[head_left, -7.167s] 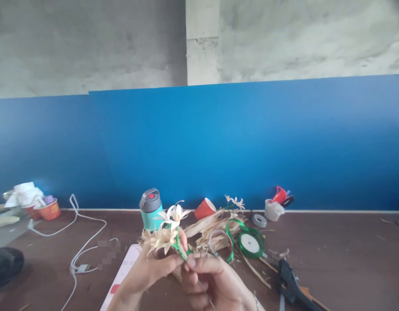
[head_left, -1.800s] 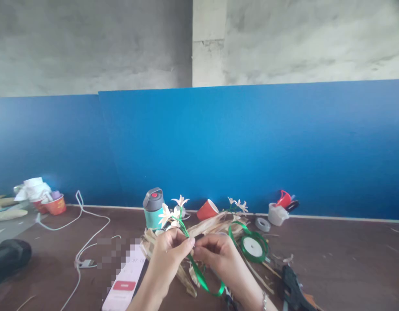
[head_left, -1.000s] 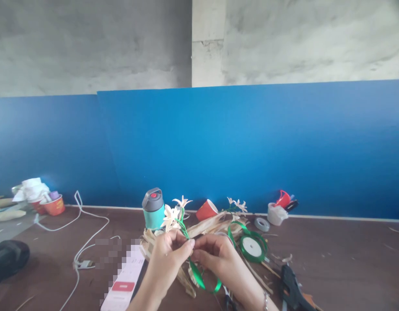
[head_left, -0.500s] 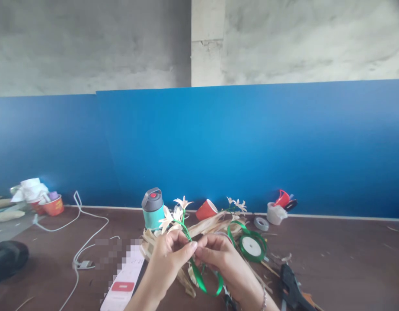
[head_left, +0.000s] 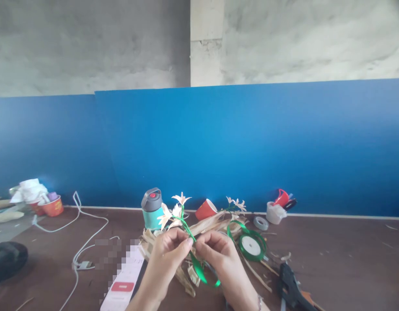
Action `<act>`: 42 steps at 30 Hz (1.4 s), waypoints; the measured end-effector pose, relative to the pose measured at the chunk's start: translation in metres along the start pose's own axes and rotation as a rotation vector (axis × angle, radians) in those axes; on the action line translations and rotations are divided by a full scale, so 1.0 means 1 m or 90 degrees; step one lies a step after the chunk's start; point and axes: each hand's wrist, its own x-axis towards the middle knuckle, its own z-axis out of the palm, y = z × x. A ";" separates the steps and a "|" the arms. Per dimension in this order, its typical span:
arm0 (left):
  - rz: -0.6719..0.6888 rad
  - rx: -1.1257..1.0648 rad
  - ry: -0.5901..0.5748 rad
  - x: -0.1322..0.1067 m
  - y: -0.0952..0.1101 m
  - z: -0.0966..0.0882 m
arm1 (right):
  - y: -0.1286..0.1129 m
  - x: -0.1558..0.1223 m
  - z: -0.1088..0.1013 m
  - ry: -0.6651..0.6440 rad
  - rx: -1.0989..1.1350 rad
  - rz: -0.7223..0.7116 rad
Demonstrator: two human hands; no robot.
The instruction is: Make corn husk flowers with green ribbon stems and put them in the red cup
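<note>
A spray of cream artificial flowers (head_left: 177, 211) on a green-wrapped stem (head_left: 187, 228) is held upright above the table. My left hand (head_left: 168, 259) pinches this stem between thumb and forefinger. Close against it, my right hand (head_left: 220, 259) is closed at the stem's lower end, its fingertips pinching what looks like the green ribbon (head_left: 198, 271). Below the fingers the ribbon hangs in a loop. Its exact grip point is hidden by the fingertips. Behind the right hand lies a green ribbon spool (head_left: 251, 246) with a white centre.
Dried husk strips (head_left: 209, 222) lie behind the hands, with a second flower spray (head_left: 236, 204). Around them are a teal flask (head_left: 153, 216), a tipped red cup (head_left: 205, 210), a tape roll (head_left: 260, 223), a black glue gun (head_left: 293, 287), a phone (head_left: 123, 280) and a white cable (head_left: 95, 235).
The flowers have risen slightly and tilted a little left. My right hand has shifted slightly left and down, and the ribbon loop hangs smaller.
</note>
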 end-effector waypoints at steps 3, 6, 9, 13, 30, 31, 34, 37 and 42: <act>-0.004 0.001 0.012 0.001 -0.004 0.000 | 0.003 -0.001 0.001 0.020 -0.041 -0.050; -0.001 0.001 0.033 0.000 -0.005 0.003 | 0.004 -0.004 0.002 0.043 -0.140 -0.107; 0.012 -0.011 0.072 -0.002 -0.005 0.008 | 0.003 -0.007 0.002 0.069 -0.273 -0.186; 0.020 -0.012 0.103 -0.002 -0.008 0.013 | 0.001 -0.010 0.002 0.102 -0.400 -0.279; -0.038 -0.147 -0.001 0.004 -0.017 -0.001 | 0.002 -0.008 0.001 0.039 -0.291 -0.175; -0.046 -0.181 -0.001 0.004 -0.018 0.000 | 0.002 -0.008 0.002 0.044 -0.277 -0.169; -0.082 -0.273 -0.009 0.002 -0.019 0.006 | 0.003 -0.008 0.003 0.065 -0.254 -0.167; -0.113 -0.338 0.012 -0.001 -0.018 0.011 | 0.003 -0.008 0.004 0.082 -0.252 -0.173; -0.150 -0.331 0.049 0.000 -0.019 0.011 | 0.004 -0.006 0.003 0.087 -0.248 -0.172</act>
